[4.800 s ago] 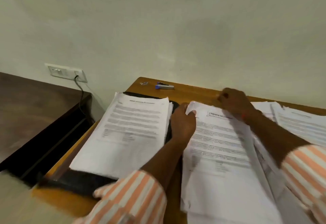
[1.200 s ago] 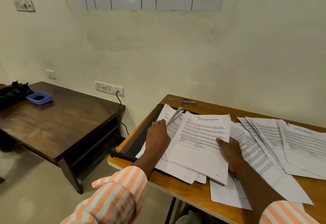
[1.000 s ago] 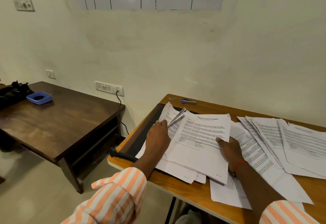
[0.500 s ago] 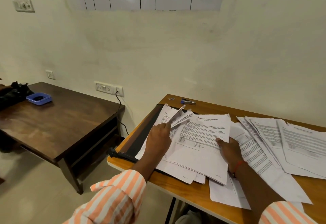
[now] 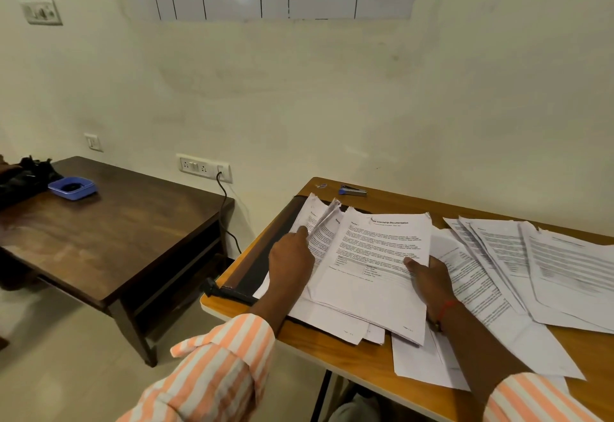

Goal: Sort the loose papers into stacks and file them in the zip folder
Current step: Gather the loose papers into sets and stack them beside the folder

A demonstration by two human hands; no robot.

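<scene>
Pinching sheet corners [image 5: 327, 219] at 10 o'clock, my left hand [image 5: 292, 257] lifts; my right hand [image 5: 430, 277] grips the stack [image 5: 372, 265]. Slack grip may spill it.

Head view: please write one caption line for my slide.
Left hand holds up page corners of the paper stack on the black zip folder while the right hand grips its right edge.

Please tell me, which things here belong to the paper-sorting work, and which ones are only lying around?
In the job: stack of papers, held by left hand and right hand; black zip folder beneath it; loose papers at the right.
Lying about: blue stapler; blue tray on the dark table; black bag.
</scene>
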